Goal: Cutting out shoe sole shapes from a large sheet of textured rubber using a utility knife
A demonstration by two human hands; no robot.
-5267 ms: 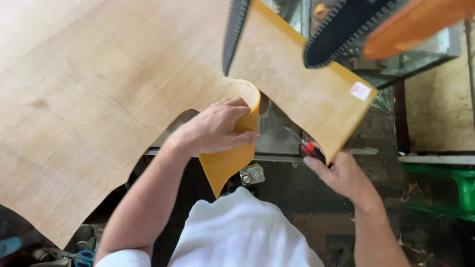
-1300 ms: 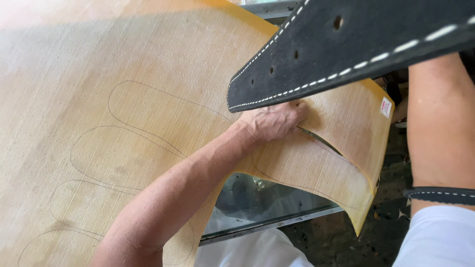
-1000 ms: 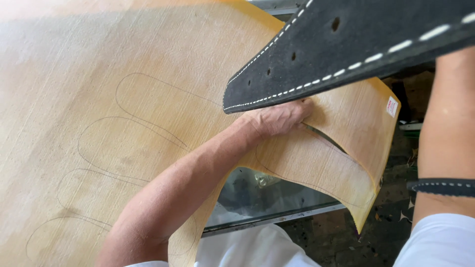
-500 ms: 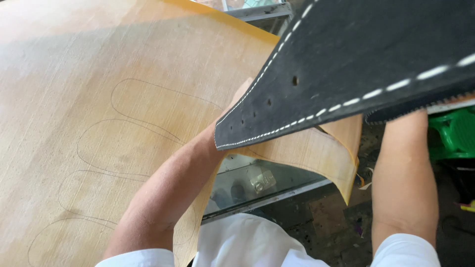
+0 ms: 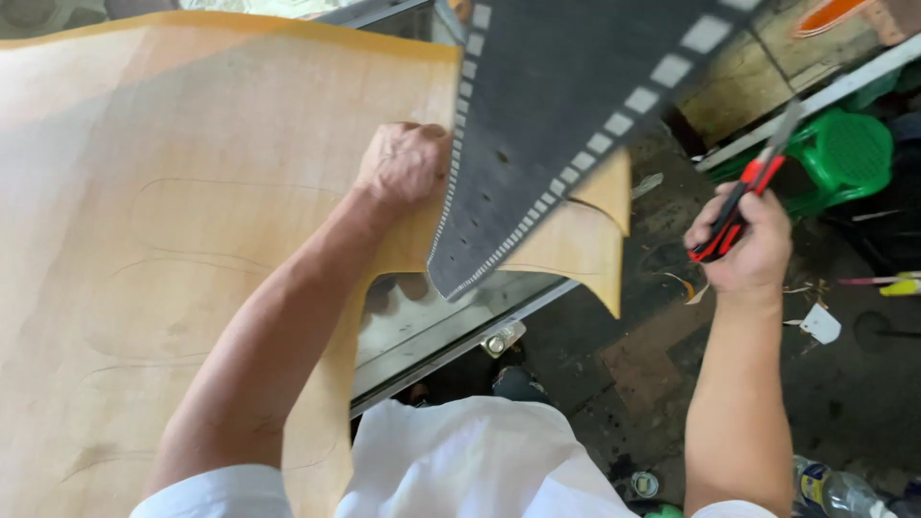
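Tan leather sheet [image 5: 192, 144], one red knife [image 5: 743, 197]

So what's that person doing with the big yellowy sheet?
A person leans over a big tan sheet spread on a glass-topped table. Faint long rounded outlines are drawn on it. The left hand presses down on the sheet near its cut edge. The right hand is off to the side, away from the sheet, gripping a red and black utility knife with the blade pointing up. A dark strap with white stitching hangs close to the camera and hides part of the sheet.
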